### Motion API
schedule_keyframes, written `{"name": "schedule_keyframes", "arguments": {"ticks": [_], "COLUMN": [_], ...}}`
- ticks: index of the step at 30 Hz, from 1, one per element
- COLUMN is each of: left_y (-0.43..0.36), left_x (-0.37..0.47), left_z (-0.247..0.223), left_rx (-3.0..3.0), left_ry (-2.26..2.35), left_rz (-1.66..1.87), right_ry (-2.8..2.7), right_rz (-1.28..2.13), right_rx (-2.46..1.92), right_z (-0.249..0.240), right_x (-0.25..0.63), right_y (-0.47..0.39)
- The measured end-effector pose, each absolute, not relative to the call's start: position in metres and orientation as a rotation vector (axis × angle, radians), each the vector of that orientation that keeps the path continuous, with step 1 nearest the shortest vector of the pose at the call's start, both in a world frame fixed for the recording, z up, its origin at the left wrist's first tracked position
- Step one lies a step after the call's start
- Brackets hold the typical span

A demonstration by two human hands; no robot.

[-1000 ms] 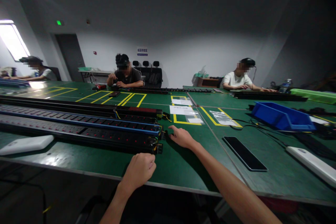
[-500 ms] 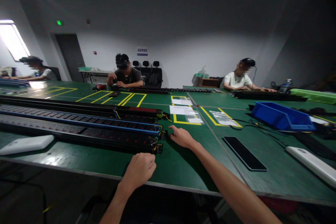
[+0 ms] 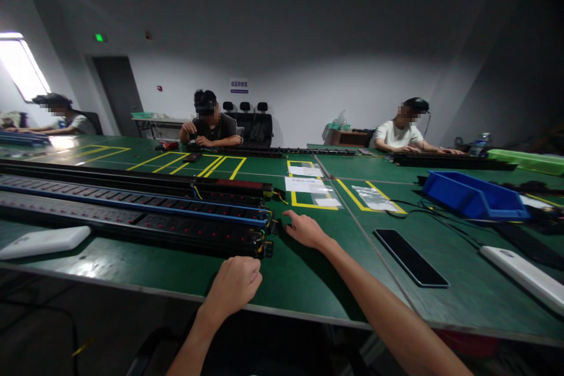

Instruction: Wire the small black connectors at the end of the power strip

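My left hand [image 3: 235, 285] rests in a loose fist at the front edge of the green table, just below the near end of a long black power strip [image 3: 194, 234]; nothing shows in it. Over the table to the right, my right hand [image 3: 306, 230] has its index finger stretched out and the other fingers partly bent, holding nothing. Its fingertip is close to the strips' open ends, where thin yellow and green wires [image 3: 264, 232] stick out. Behind the front strip lie a blue-edged strip [image 3: 176, 204] and another black one [image 3: 132, 175], side by side.
A black phone [image 3: 410, 257] and a white slab-like device [image 3: 524, 276] lie at right, before a blue bin [image 3: 473, 197] and cables. Another white device [image 3: 46, 242] sits at left. Papers [image 3: 306, 184] lie within yellow tape. Three people sit across the table.
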State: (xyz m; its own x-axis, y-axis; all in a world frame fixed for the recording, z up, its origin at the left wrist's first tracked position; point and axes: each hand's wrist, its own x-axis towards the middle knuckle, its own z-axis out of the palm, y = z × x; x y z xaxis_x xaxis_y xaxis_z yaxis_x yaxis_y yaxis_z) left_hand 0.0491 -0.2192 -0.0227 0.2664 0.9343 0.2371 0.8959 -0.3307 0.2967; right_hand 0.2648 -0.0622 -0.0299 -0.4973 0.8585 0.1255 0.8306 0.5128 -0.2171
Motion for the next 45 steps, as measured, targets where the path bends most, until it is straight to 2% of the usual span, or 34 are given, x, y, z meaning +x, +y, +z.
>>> {"name": "schedule_keyframes", "arguments": {"ticks": [45], "left_y": [-0.2177], "left_x": [0.0483], "left_z": [-0.026], "left_rx": [2.418], "left_ry": [1.76], "left_rz": [0.572], "right_ry": [-2.533], "right_rz": [0.177], "right_rx": [-1.437], "right_z": [-0.0308], "right_x": [0.265], "right_y": [-0.0608]}}
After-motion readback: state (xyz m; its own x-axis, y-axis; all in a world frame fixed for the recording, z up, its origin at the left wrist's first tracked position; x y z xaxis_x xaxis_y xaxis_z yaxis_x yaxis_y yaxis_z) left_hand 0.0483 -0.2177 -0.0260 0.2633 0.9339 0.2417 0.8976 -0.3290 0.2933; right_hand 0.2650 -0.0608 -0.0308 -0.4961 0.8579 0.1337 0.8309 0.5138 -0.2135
